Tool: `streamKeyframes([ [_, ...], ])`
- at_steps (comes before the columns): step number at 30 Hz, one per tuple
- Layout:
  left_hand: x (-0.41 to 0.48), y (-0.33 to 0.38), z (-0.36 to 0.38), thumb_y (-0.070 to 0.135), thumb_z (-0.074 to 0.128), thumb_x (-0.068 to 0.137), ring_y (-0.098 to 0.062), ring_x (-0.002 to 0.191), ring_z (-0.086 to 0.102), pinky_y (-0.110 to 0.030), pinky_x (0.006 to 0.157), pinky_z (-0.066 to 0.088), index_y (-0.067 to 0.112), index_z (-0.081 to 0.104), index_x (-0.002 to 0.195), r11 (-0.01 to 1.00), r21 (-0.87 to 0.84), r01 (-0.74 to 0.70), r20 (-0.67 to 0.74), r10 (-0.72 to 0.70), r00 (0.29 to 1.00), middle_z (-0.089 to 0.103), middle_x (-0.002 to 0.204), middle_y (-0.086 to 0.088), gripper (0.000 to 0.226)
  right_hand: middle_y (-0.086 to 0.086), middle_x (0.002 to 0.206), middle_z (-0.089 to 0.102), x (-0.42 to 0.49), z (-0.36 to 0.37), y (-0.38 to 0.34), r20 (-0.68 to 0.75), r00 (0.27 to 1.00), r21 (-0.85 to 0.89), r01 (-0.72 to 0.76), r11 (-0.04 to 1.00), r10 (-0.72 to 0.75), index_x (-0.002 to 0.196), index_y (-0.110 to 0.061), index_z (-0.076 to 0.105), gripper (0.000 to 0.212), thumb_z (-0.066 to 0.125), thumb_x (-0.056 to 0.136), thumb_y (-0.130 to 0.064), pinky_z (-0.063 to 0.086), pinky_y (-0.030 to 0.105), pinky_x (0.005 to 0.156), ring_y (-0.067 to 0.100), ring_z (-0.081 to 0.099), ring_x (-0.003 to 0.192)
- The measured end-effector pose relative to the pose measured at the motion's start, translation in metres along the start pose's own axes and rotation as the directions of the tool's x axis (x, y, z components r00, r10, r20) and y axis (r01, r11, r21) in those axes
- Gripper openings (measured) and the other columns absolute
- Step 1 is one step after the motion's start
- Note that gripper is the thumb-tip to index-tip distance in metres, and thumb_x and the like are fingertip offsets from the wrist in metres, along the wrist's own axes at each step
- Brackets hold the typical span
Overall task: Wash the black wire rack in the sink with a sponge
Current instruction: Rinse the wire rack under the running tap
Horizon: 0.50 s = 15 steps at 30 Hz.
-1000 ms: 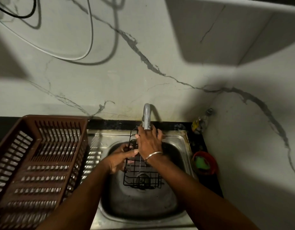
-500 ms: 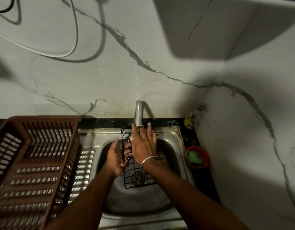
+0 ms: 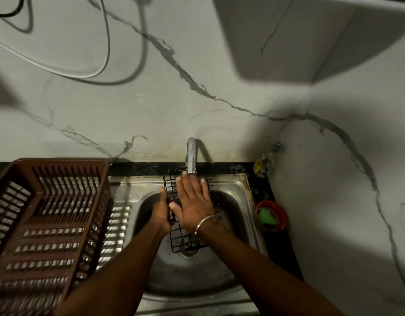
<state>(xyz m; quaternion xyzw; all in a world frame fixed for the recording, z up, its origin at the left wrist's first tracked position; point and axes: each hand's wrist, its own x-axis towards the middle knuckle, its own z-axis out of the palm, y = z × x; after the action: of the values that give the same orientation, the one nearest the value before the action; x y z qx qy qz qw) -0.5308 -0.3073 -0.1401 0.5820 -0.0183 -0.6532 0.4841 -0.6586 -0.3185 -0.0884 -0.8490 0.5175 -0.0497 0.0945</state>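
Note:
The black wire rack (image 3: pixel 183 238) stands tilted in the steel sink (image 3: pixel 233 190), its top end under the grey tap (image 3: pixel 191 156). My left hand (image 3: pixel 161 213) grips the rack's left edge. My right hand (image 3: pixel 192 201), with a metal bangle on the wrist, lies flat on the rack with straight fingers spread, fingertips near the spout. A green sponge (image 3: pixel 267 216) sits in a red bowl (image 3: pixel 280 209) on the counter right of the sink, away from both hands.
A brown plastic dish basket (image 3: pixel 48 224) fills the draining board on the left. A small bottle (image 3: pixel 264 163) stands in the back right corner. The marble wall rises close behind the tap, with cables hanging at upper left.
My right hand has slid up the rack toward the tap and flattened. The left hand has shifted its grip on the rack's left edge. The rack's top end now sits higher, under the spout.

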Motion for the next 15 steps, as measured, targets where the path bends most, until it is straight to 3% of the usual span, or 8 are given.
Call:
streamKeyframes([
  [4, -0.004, -0.002, 0.008, 0.086, 0.053, 0.085, -0.034, 0.113, 0.072, -0.051, 0.098, 0.060, 0.018, 0.074, 0.122, 0.998, 0.033, -0.047, -0.055, 0.049, 0.997, 0.077, 0.118, -0.016, 0.079, 0.013, 0.171, -0.019, 0.004, -0.001, 0.000, -0.032, 0.995, 0.030, -0.098, 0.995, 0.098, 0.164, -0.016, -0.011, 0.075, 0.023, 0.108, -0.052, -0.002, 0.054, 0.130, 0.030, -0.021, 0.159],
  [7, -0.012, -0.003, 0.011, 0.080, 0.048, 0.096, -0.035, 0.109, 0.073, -0.056, 0.102, 0.058, 0.019, 0.073, 0.117, 0.998, -0.006, -0.068, -0.053, 0.068, 0.996, 0.078, 0.113, -0.017, 0.069, 0.010, 0.174, -0.013, 0.008, -0.001, -0.001, -0.008, 1.000, 0.006, -0.003, 1.000, 0.003, 0.167, -0.027, -0.005, 0.071, 0.022, 0.107, -0.055, -0.007, 0.057, 0.128, 0.030, -0.023, 0.158],
  [10, -0.012, -0.004, 0.011, 0.084, 0.047, 0.092, -0.033, 0.113, 0.074, -0.054, 0.104, 0.057, 0.019, 0.075, 0.122, 0.998, 0.028, -0.065, -0.067, 0.066, 0.996, 0.079, 0.118, -0.015, 0.077, 0.012, 0.172, -0.019, 0.017, -0.008, -0.005, -0.047, 0.986, 0.038, -0.158, 0.987, 0.160, 0.166, -0.026, -0.005, 0.074, 0.014, 0.103, -0.058, -0.014, 0.060, 0.126, 0.037, -0.027, 0.156],
  [13, -0.013, -0.006, 0.013, 0.070, 0.047, 0.103, -0.029, 0.125, 0.069, -0.052, 0.109, 0.053, 0.016, 0.068, 0.134, 0.996, -0.061, -0.070, 0.018, 0.071, 0.997, 0.070, 0.138, -0.016, 0.066, 0.005, 0.173, -0.018, 0.014, -0.003, -0.014, -0.004, 0.999, -0.066, 0.043, 0.997, -0.043, 0.167, -0.027, -0.005, 0.074, 0.021, 0.106, -0.059, -0.013, 0.061, 0.125, 0.030, -0.019, 0.160],
  [15, -0.011, -0.005, 0.012, 0.074, 0.052, 0.099, -0.032, 0.116, 0.074, -0.055, 0.103, 0.058, 0.015, 0.072, 0.127, 0.995, -0.083, -0.053, -0.019, 0.051, 0.999, 0.076, 0.127, -0.018, 0.068, 0.003, 0.173, -0.019, 0.011, -0.003, -0.011, -0.017, 1.000, -0.031, -0.001, 1.000, 0.000, 0.166, -0.031, -0.007, 0.072, 0.023, 0.106, -0.058, -0.013, 0.060, 0.126, 0.031, -0.024, 0.158],
])
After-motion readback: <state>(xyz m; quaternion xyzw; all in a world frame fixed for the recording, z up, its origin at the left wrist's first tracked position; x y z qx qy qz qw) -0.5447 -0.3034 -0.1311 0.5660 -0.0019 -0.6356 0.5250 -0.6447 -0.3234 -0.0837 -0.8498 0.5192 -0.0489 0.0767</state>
